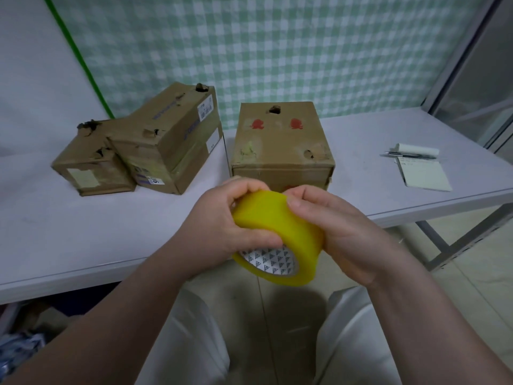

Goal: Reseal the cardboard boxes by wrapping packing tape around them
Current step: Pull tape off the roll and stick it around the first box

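**Still at the start: tape end being sought, no box wrapped yet**

Evidently, the tape roll [277, 234] is being held in the air at the near edge of the table [83, 234], above the person's lap, with its patterned core turned toward the camera. It is being gripped from both sides: the left hand [230, 220] is being closed around its left flank with the thumb laid across the yellow band, and the right hand [341, 226] is being curled over its right flank with the fingertips pressed on the top of the roll. No loose strip is being shown, so the free end is judged as being picked at rather than pulled.

Just behind the roll, the upright box [283, 145] is being left standing on the table, apart from the hands; holes are being shown in its top and no fresh tape is being seen on it. To its left, two battered boxes [144, 145] are being kept together, one leaning on the other, torn at corners and edges; only old tape and labels are being made out there. A notepad [424, 173] and pen [408, 155] are being left well apart at the right.

By this judgement, the wrapping of all three boxes is being left to do.
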A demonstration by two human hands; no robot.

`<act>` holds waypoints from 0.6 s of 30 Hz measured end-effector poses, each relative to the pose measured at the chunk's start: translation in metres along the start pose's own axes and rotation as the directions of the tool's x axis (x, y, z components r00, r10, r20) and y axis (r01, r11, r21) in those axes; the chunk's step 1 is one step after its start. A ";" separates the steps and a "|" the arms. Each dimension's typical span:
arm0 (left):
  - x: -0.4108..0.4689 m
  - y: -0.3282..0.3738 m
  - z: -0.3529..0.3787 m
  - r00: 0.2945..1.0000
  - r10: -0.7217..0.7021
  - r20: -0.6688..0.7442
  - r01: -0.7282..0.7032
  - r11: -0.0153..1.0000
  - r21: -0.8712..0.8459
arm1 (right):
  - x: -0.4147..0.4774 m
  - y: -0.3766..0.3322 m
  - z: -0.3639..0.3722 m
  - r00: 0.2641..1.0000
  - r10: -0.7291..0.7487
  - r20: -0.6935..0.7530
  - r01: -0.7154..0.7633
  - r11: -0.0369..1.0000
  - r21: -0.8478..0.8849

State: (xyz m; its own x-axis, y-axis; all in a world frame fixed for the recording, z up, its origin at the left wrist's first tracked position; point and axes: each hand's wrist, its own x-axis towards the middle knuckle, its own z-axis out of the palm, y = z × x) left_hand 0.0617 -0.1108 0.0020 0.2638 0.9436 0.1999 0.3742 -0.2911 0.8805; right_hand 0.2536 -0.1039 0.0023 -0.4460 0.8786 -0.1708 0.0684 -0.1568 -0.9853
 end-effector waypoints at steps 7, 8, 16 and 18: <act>-0.005 0.015 0.008 0.980 0.198 0.021 -0.193 0.917 0.350 | 0.000 -0.012 0.003 1.000 -0.003 -0.031 -0.002 0.983 -0.184; -0.005 0.015 0.007 0.980 0.199 0.017 -0.193 0.921 0.339 | -0.001 -0.012 0.001 1.000 -0.004 -0.005 0.003 0.987 -0.163; -0.011 0.021 0.006 0.980 0.193 0.050 -0.198 0.914 0.355 | -0.005 -0.015 0.001 0.999 0.018 0.033 -0.013 0.990 -0.139; -0.012 0.026 0.006 0.976 0.210 0.062 -0.218 0.903 0.370 | -0.004 -0.014 0.003 0.999 0.021 0.050 -0.013 0.988 -0.155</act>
State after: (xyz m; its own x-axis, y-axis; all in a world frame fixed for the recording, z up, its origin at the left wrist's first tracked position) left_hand 0.0743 -0.1305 0.0202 0.3909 0.8500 0.3532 0.6091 -0.5265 0.5931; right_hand 0.2517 -0.1069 0.0171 -0.4886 0.8514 -0.1906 0.2113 -0.0964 -0.9727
